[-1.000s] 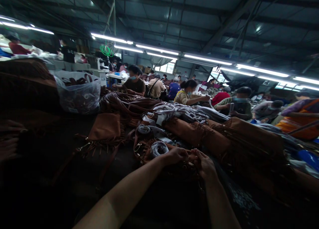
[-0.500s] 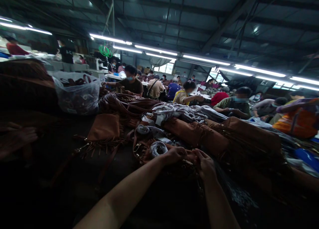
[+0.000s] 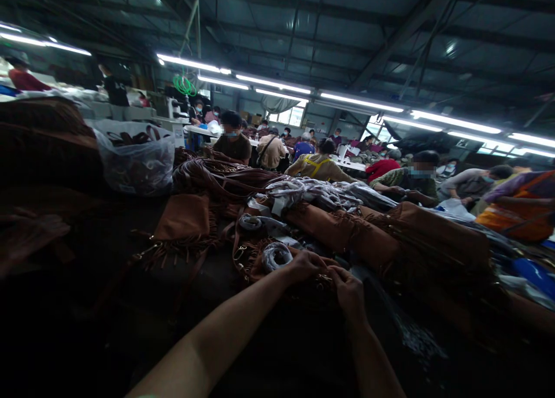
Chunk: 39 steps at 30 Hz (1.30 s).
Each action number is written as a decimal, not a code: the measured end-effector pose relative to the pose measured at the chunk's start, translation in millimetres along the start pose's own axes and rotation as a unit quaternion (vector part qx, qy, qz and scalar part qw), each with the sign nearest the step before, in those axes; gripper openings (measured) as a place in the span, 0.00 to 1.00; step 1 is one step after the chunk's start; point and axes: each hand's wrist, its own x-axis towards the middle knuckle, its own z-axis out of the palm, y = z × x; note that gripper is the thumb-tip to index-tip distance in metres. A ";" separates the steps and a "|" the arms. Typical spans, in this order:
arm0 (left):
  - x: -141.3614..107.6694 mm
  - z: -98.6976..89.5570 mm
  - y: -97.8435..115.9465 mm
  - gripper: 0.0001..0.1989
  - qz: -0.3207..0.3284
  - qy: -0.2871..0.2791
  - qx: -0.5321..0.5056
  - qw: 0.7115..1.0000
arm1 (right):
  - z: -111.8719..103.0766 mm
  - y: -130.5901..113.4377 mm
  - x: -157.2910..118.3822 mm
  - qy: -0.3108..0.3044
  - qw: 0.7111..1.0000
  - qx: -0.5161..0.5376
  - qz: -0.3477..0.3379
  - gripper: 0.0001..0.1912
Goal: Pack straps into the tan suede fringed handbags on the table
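Note:
In the head view, my left hand [image 3: 306, 266] and my right hand [image 3: 349, 291] are close together, both pinching the edge of a brown fringed bag [image 3: 255, 264]. My fingers cover most of the part they grip. Gold-coloured metal hardware [image 3: 323, 278] shows just below the fingertips. A strap coil wrapped in white film [image 3: 276, 256] lies on the bag beside my left hand. Behind it is a smaller wrapped coil [image 3: 250, 222]. Left of these, a second brown fringed bag [image 3: 182, 218] lies flat with its strap and clip.
Brown bags [image 3: 342, 229] are piled to the right, with wrapped straps [image 3: 312, 190] and loose brown straps [image 3: 225, 175] behind. A clear plastic bag [image 3: 136, 161] of straps stands at left. Another person's hand [image 3: 43, 230] is at the far left. Several people sit beyond.
My right hand has moved left, so the fingertips of both hands now nearly meet over the bag. A person in a yellow-strapped garment beyond the pile has turned and bent.

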 end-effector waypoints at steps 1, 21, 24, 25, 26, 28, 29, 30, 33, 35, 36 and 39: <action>-0.6 -0.6 0.8 0.22 -0.002 -0.007 0.008 1.000 | -0.1 0.9 -0.2 -0.001 1.000 0.000 -0.001 0.18; 6.5 -9.7 -8.5 0.25 -0.018 -0.035 0.094 0.995 | -0.9 6.9 2.7 -0.052 0.999 -0.008 -0.003 0.18; 7.1 -9.8 -7.9 0.25 -0.034 -0.040 0.095 0.994 | -3.9 2.7 1.1 -0.059 0.996 -0.045 -0.043 0.16; 7.3 -9.9 -7.5 0.25 -0.037 -0.041 0.094 0.994 | -4.8 1.2 0.4 -0.058 0.995 -0.058 -0.059 0.15; 7.5 -9.9 -7.4 0.25 -0.037 -0.043 0.093 0.994 | -5.6 -0.3 -0.2 -0.056 0.993 -0.071 -0.076 0.14; 8.2 -10.4 -8.0 0.24 -0.038 -0.047 0.092 0.994 | -6.5 -3.1 -1.1 -0.053 0.987 -0.101 -0.116 0.13; 8.7 -10.9 -8.9 0.24 -0.038 -0.048 0.092 0.994 | -6.6 -4.4 -1.4 -0.053 0.982 -0.121 -0.136 0.12; 9.4 -11.4 -10.2 0.24 -0.039 -0.050 0.092 0.994 | -6.7 -5.6 -1.5 -0.055 0.976 -0.144 -0.156 0.12; 11.7 -13.1 -15.0 0.23 -0.044 -0.049 0.081 0.995 | -6.4 -7.9 -1.7 -0.067 0.956 -0.208 -0.194 0.14; 12.8 -13.6 -17.0 0.22 -0.044 -0.046 0.068 0.996 | -6.2 -8.0 -1.9 -0.075 0.950 -0.228 -0.201 0.14; 13.0 -13.4 -17.2 0.22 -0.046 -0.044 0.060 0.996 | -6.0 -7.6 -2.0 -0.077 0.949 -0.232 -0.201 0.14; 12.0 -11.9 -15.0 0.22 -0.061 -0.037 0.037 0.997 | -4.0 -6.5 -2.3 -0.074 0.951 -0.234 -0.188 0.14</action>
